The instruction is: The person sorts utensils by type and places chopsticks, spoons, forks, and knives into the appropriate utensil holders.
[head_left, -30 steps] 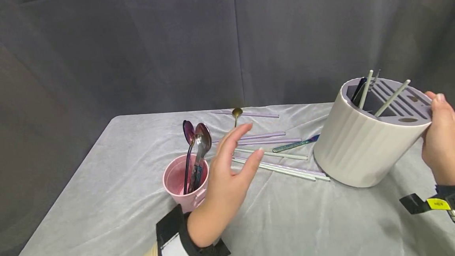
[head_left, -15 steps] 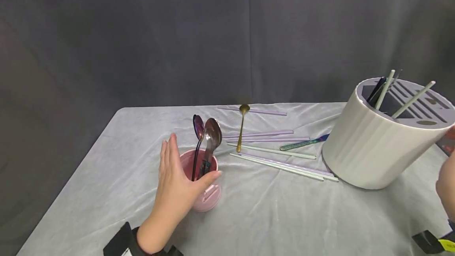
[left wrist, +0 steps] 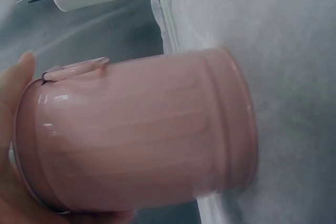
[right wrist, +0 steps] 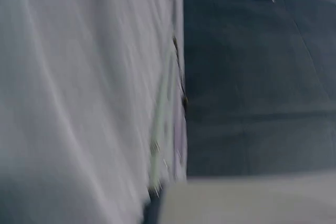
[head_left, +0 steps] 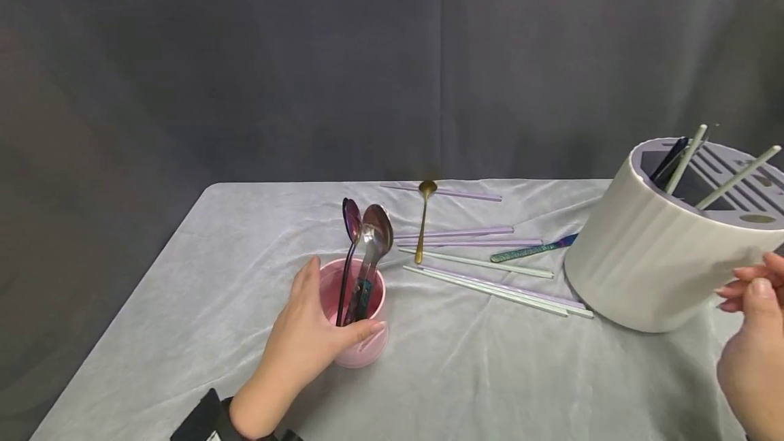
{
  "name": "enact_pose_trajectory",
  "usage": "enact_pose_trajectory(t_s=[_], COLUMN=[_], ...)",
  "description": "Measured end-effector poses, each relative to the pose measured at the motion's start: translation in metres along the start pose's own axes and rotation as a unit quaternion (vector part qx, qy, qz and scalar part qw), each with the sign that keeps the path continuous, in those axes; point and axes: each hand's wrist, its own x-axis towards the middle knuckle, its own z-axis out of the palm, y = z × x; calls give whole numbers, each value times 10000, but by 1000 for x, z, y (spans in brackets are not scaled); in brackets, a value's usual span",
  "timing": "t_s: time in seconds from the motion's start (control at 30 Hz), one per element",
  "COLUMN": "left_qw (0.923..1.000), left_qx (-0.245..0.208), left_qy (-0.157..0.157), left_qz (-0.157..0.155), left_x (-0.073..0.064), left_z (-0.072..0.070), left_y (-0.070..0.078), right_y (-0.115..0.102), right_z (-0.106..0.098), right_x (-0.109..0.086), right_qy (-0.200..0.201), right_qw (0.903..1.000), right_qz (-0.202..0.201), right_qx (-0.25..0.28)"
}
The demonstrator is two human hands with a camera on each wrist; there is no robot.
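My left hand [head_left: 303, 332] grips a small pink metal pail [head_left: 361, 352] near its rim, thumb across the front and fingers round the far left side. In the left wrist view the pail [left wrist: 136, 129] fills the middle, its small handle [left wrist: 79, 70] folded against the wall. Several spoons [head_left: 376, 230] stand in it, bowls up. My right hand [head_left: 756, 346] is in front of the white utensil holder [head_left: 649, 271], fingers loosely bent and holding nothing. Pale green chopsticks [head_left: 738, 177] and dark-handled utensils poke out of the holder's grey slotted top.
Between pail and holder, pale green chopsticks [head_left: 490, 291] and lilac chopsticks [head_left: 471, 243] lie on the grey cloth [head_left: 478, 386]. A gold spoon [head_left: 423, 223] lies across some of them. A blue-green handled utensil [head_left: 533, 249] reaches the holder's side. A dark curtain [head_left: 318, 67] hangs behind.
My left hand has gone from the pail's right side round to its left and taken hold of it. My right hand has let go of the holder's rim and come down in front.
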Motion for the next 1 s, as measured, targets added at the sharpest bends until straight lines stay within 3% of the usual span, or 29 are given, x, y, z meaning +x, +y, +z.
enact_pose_trajectory(t_s=[0.1,0.17,0.27,0.37,0.43,0.5,0.57,0.63,0.8,0.9,1.0], left_qw=[9999,9998,9996,9995,9994,9994,9994,9992,9979,9963,9954], left_qx=[84,76,49,-25,-63,-95,-89,-89,14,70,-29], left_qy=[3,30,96,153,173,180,194,193,375,577,695], left_qz=[137,205,271,291,283,276,287,328,534,637,656], left_x=[1,1,1,1,1,2,3,4,5,4,1], left_z=[-2,-2,-3,-3,-4,-4,-4,-3,2,6,10], left_y=[-1,-2,-5,-6,-7,-7,-7,-7,-10,-14,-17], right_y=[-12,-8,0,10,20,34,49,66,96,109,119], right_z=[18,28,51,85,110,135,158,178,216,235,251], right_x=[-19,-27,-35,-38,-39,-40,-41,-42,-46,-48,-48], right_qy=[-838,-1513,-2321,-2871,-3185,-3503,-3736,-3924,-4429,-4709,-4803], right_qw=[9919,9784,9613,9449,9254,8970,8669,8436,7976,7851,7802], right_qz=[179,446,906,1512,2046,2565,3090,3402,3576,3080,2471], right_qx=[941,1333,1179,436,-201,-828,-1156,-1360,-1994,-2589,-3155])
